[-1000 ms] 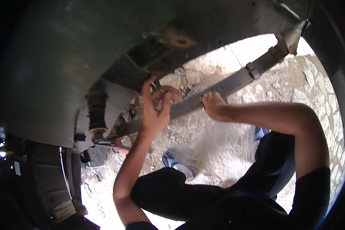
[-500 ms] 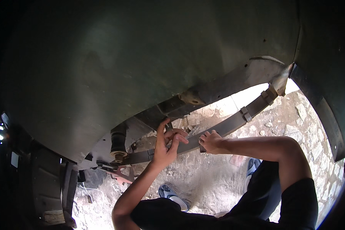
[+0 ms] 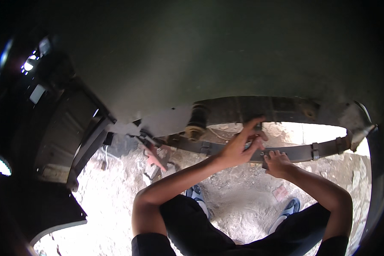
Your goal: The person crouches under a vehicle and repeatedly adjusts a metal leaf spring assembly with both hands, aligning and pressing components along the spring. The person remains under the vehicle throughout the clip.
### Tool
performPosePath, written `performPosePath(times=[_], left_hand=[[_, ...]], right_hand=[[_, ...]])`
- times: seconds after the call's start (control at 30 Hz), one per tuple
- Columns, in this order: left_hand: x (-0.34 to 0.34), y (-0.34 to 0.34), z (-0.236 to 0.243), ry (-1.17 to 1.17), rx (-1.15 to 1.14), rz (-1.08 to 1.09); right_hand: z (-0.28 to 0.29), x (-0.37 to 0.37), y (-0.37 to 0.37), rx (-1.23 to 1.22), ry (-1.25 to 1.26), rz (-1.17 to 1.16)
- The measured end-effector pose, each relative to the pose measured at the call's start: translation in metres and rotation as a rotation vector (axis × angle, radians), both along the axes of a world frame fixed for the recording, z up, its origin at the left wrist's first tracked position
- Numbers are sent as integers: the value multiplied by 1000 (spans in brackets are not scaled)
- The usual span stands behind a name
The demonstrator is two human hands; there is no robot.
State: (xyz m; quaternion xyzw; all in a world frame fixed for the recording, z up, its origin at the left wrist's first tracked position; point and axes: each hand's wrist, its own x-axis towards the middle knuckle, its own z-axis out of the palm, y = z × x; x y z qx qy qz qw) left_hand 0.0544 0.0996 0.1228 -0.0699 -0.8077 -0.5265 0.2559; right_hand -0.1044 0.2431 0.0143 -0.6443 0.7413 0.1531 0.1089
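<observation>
A long, dark, curved leaf spring [image 3: 294, 153] runs across below the vehicle body. My left hand [image 3: 239, 149] reaches up beside its middle, index finger stretched out and the other fingers bent. Its thumb stands apart from them, and nothing held shows between. Just to the right, my right hand [image 3: 279, 165] is closed over the spring's near edge, beside a short dark piece jutting down. The undersides of the right fingers are hidden. Metal clips [image 3: 315, 151] wrap the spring further right.
A dark green body panel [image 3: 226, 51] hangs low above my hands. Left of them are a black ribbed rubber bump stop [image 3: 197, 121] and a reddish metal stand [image 3: 155, 157]. Stony ground [image 3: 239, 205] lies below, with a reddish flat piece [image 3: 280, 193] on it.
The view has turned, so the spring and both hands now appear further right. My hands remain at the middle of the spring, closer together in the picture.
</observation>
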Motion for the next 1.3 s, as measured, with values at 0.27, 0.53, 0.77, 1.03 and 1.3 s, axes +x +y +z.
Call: performPosePath(times=[0.27, 0.53, 0.77, 1.03, 1.3], left_hand=[[-3, -2, -12, 88, 3, 29], [0, 2, -4, 7, 21, 8], [2, 5, 2, -5, 10, 28], [0, 2, -6, 66, 35, 56], [-1, 3, -4, 97, 1, 55]], right_hand=[[-2, -3, -4, 0, 57, 13], [-12, 5, -2, 35, 151, 38], [-16, -3, -4, 34, 238, 56], [-22, -8, -7, -109, 213, 84], [-26, -3, -9, 83, 259, 73]])
